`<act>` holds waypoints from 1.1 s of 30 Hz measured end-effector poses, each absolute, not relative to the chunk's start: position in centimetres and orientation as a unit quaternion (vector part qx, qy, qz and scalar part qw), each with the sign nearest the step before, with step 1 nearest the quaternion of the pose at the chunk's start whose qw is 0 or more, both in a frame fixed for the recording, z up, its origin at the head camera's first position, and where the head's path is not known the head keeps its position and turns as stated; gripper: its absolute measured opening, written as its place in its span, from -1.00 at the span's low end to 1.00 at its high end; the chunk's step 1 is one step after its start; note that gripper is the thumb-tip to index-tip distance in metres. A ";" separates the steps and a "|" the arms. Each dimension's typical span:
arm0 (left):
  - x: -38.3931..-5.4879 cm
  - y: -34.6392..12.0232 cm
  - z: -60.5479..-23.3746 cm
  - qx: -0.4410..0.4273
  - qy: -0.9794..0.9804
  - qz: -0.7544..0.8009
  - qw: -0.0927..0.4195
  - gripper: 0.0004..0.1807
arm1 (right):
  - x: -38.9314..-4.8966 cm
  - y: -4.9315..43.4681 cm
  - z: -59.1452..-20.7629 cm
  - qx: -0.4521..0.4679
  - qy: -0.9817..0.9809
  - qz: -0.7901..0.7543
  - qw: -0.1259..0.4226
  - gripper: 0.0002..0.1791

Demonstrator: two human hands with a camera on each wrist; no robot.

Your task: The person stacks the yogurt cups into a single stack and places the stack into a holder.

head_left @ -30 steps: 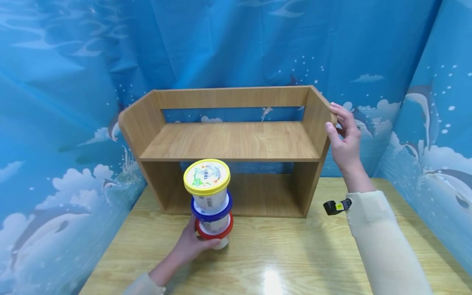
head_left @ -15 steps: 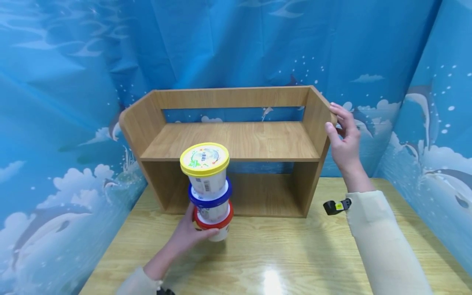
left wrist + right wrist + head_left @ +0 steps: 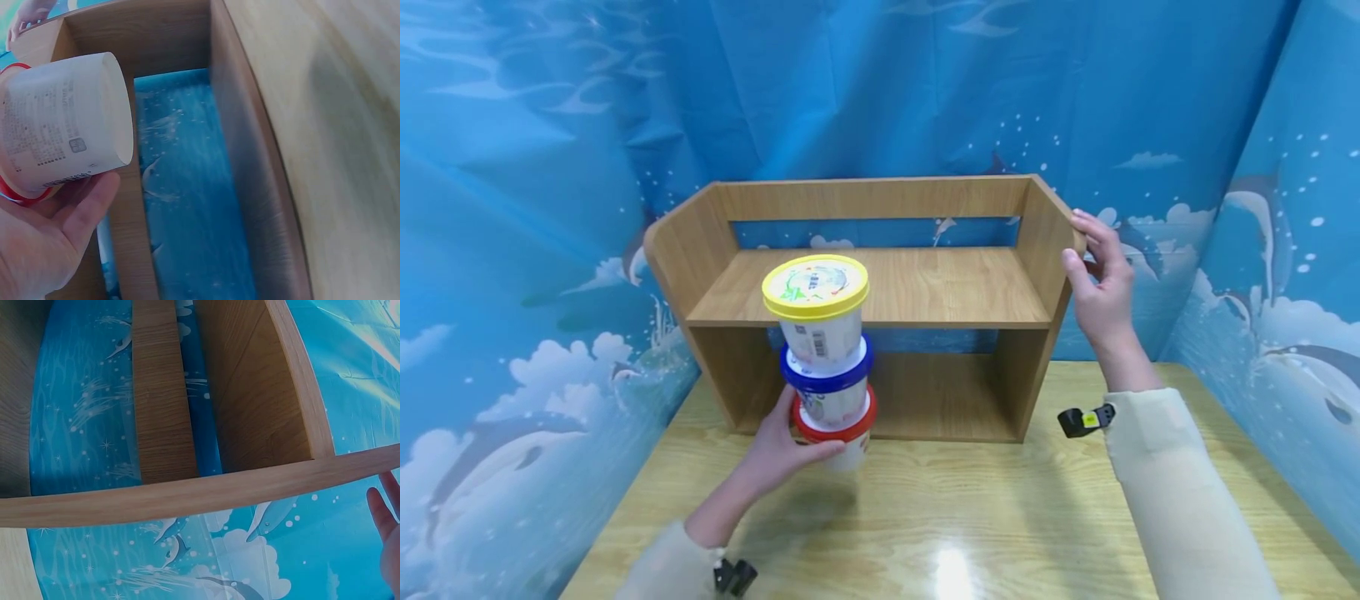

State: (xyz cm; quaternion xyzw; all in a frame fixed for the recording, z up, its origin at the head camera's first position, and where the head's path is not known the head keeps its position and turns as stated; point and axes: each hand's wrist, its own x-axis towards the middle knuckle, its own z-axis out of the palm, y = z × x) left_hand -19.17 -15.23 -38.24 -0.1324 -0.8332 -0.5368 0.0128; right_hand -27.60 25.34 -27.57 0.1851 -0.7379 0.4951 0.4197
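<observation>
Three white tubs stand in a stack in the head view: a yellow-lidded tub point(image 3: 815, 287) on top, a blue-lidded tub point(image 3: 829, 396) in the middle and a red-lidded tub point(image 3: 847, 452) at the bottom. My left hand point(image 3: 781, 446) grips the bottom tub, thumb in front and fingers behind it. In the left wrist view the red-lidded tub point(image 3: 69, 115) is held off the table, its base in sight. The stack leans slightly left. My right hand point(image 3: 1105, 279) holds the front edge of the right side panel of the wooden shelf point(image 3: 910, 279), thumb and fingers around it.
The two-level shelf stands on a light wooden table point(image 3: 940, 508) behind the stack. Its upper board point(image 3: 947, 287) is partly hidden by the yellow-lidded tub. Blue curtains point(image 3: 880, 92) with dolphin prints hang behind and at both sides.
My left hand has raised the stack of tubs, so the yellow lid now overlaps the upper board in the head view. My right hand has stayed on the side panel.
</observation>
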 end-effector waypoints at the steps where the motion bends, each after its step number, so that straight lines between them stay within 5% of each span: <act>1: -19.2 -15.2 -38.0 -0.133 -0.834 -0.535 0.013 0.06 | -27.6 25.4 -27.6 0.185 -0.738 0.494 0.420 -0.56; 33: -21.5 -14.7 -30.0 -0.213 -0.826 -0.521 0.028 -0.05 | -27.7 25.3 -27.7 0.183 -0.737 0.492 0.426 -0.55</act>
